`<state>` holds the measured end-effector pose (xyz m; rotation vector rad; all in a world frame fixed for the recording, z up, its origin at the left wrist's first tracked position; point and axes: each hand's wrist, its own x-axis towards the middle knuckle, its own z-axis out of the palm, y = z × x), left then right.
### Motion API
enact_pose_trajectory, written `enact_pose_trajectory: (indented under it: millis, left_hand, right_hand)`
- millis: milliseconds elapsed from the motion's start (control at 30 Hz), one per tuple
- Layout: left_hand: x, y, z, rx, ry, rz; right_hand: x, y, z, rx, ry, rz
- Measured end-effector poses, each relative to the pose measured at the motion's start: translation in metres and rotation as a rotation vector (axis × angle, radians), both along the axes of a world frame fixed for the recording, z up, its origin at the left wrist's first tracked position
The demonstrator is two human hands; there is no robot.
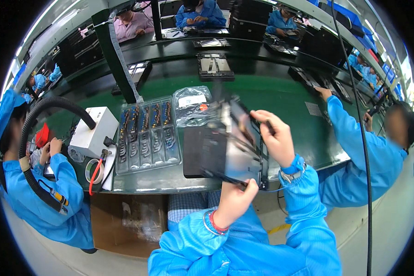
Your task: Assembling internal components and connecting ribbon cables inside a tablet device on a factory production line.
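Both my hands hold up a dark-framed electronic device casing [242, 156] with silvery metal inside, smeared by motion. My left hand [237, 202] pinches its lower edge between thumb and fingers. My right hand [278, 138] is closed at its right upper side, with a small black piece [270, 128] showing at the fingers; whether that is a separate tool or part of the casing I cannot tell. A black flat pad or panel [195, 152] is just left of the casing and partly hidden by it. A wristband with a thin blue cord circles my right wrist.
Left stand a clear compartment tray [148, 158] with small parts, a white box [94, 131] with a black hose, and a tape roll [94, 171]. A plastic bag [192, 106] lies behind. Similar casings [215, 66] sit farther back. Co-workers sit both sides; a cardboard box [119, 225] is below.
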<state>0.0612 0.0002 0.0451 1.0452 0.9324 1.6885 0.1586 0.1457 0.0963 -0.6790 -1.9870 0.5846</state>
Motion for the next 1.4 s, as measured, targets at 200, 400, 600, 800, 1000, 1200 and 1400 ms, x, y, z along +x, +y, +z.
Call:
enact_pose_trajectory:
  millis: [200,400,600,800,1000,1200,1400]
  left_hand:
    - [-0.008,-0.009,0.049,0.397,0.863,0.287]
    - [-0.004,-0.025,0.046,0.235,1.352,0.605]
    - [-0.006,-0.027,0.037,0.177,1.505,0.715]
    - [-0.019,0.009,0.045,0.389,1.057,0.433]
    - [-0.023,0.040,0.021,-0.245,0.387,-0.073]
    - [0.010,0.052,-0.027,-0.272,-0.832,0.103]
    - [-0.019,0.032,-0.056,-0.331,-0.982,-0.161]
  right_hand:
    - [-0.009,-0.097,-0.068,-0.691,0.948,0.390]
    - [0.002,-0.066,-0.061,-0.629,0.914,0.275]
    - [-0.018,-0.050,-0.057,-0.568,0.841,0.169]
    - [-0.016,-0.016,-0.046,-0.498,0.757,0.085]
    - [-0.039,0.037,0.027,0.022,-0.248,-0.008]
    - [-0.049,0.047,-0.016,0.023,-0.917,-0.066]
    - [-0.062,0.035,-0.045,0.070,-0.978,-0.124]
